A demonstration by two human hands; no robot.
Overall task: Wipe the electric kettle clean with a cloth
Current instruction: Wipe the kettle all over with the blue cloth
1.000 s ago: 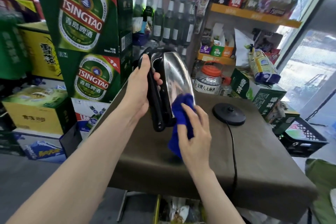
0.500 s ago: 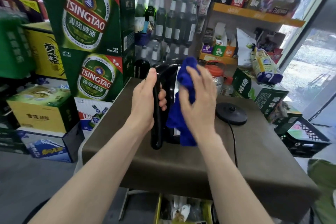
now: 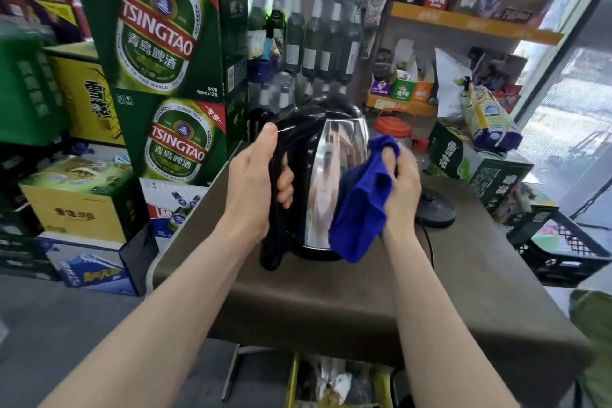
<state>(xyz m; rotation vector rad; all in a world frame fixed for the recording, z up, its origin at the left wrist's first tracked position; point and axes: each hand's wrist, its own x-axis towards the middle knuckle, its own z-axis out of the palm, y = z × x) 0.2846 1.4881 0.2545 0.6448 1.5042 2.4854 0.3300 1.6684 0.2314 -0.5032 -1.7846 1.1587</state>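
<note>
The electric kettle [image 3: 326,175] has a shiny steel body with a black lid and black handle, and stands upright on the brown table [image 3: 463,291]. My left hand [image 3: 255,189] grips the black handle on the kettle's left side. My right hand [image 3: 402,189] holds a bunched blue cloth [image 3: 364,205] against the kettle's right side, with the cloth's loose end hanging down to near the kettle's bottom rim.
The kettle's round black base [image 3: 435,209] with its cord sits on the table to the right. Green beer cartons [image 3: 159,53] are stacked at the left, bottles and shelves of goods behind. A red-lidded jar [image 3: 394,122] stands behind the kettle; a black crate [image 3: 563,248] lies right.
The kettle came down from a tilt to stand upright on the table. My right hand with the cloth swept from the kettle's lower side up to its top, then to its right side.
</note>
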